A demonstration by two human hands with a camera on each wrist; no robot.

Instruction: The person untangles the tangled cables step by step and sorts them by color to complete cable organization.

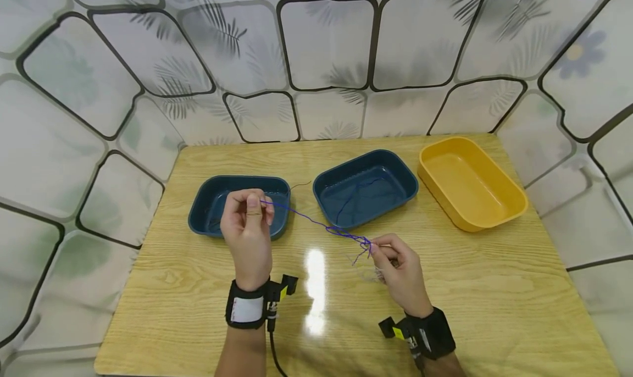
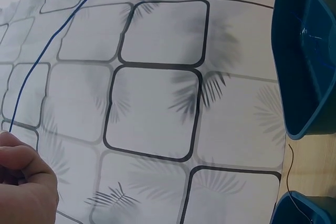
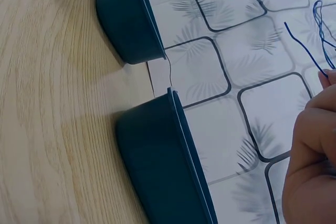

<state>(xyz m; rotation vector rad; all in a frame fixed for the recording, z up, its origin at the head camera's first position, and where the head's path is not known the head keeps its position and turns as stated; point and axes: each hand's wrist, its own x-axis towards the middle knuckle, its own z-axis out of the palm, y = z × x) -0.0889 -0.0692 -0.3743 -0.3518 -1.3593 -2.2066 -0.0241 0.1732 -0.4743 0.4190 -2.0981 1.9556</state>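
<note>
A tangled blue string [image 1: 341, 232] stretches between the two hands above the table. My left hand [image 1: 249, 231], raised over the left dark blue bin [image 1: 198, 223], pinches one end between thumb and forefinger. In front of the middle dark blue bin [image 1: 323, 193], my right hand [image 1: 403, 278] pinches the knotted, looped part. Pale, thin strands [image 1: 368, 272] show below the right fingertips; whether the hand holds them I cannot tell. The left wrist view shows the string [image 2: 39, 56] rising taut from the left hand [image 2: 26, 179]. A loose end [image 3: 302, 45] sticks out beyond the right hand [image 3: 315, 156].
A yellow bin [image 1: 462, 184] stands at the right of the wooden table [image 1: 475, 294]. A thin dark strand [image 1: 301, 185] hangs out over the left bin's right rim. Inside the middle bin lies a thin dark strand [image 1: 366, 184]. Patterned cloth [image 1: 326, 47] surrounds the table's back and sides.
</note>
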